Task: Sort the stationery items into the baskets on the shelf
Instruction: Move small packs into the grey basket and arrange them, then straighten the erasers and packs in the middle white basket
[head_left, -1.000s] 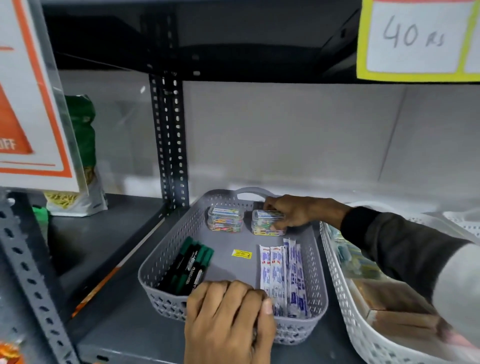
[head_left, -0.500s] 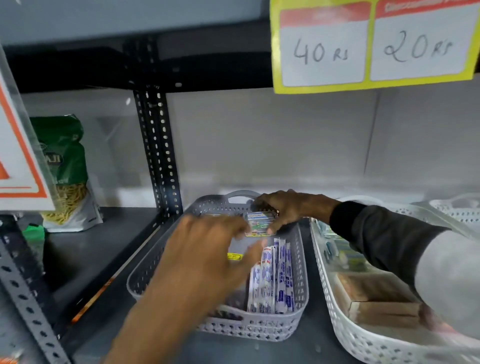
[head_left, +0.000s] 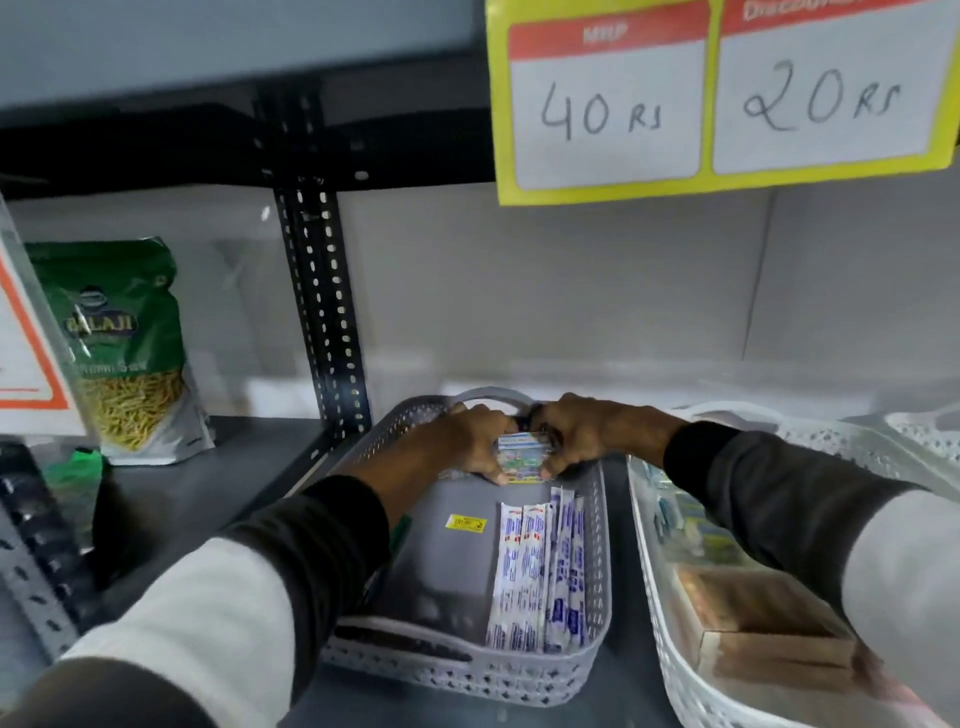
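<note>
A grey basket (head_left: 602, 603) sits on the dark shelf in front of me. At its far end my left hand (head_left: 467, 441) and my right hand (head_left: 576, 434) meet around a small clear box of coloured clips (head_left: 522, 460), fingers closed on it from both sides. A second such box is hidden under my left hand. Several white and blue packets (head_left: 540, 577) lie along the basket's right side. A yellow sticker (head_left: 466, 522) marks its floor. The green markers at the basket's left are mostly hidden by my left sleeve.
A white basket (head_left: 670, 670) with brown boxes (head_left: 769, 623) stands to the right; another white basket rim (head_left: 924, 431) lies beyond it. A green snack bag (head_left: 124, 348) leans at the back left beside the perforated upright (head_left: 322, 312). Yellow price tags (head_left: 722, 98) hang overhead.
My left hand left the basket's near rim and reached to the far end, joining my right hand on the clip box. The view tilted upward.
</note>
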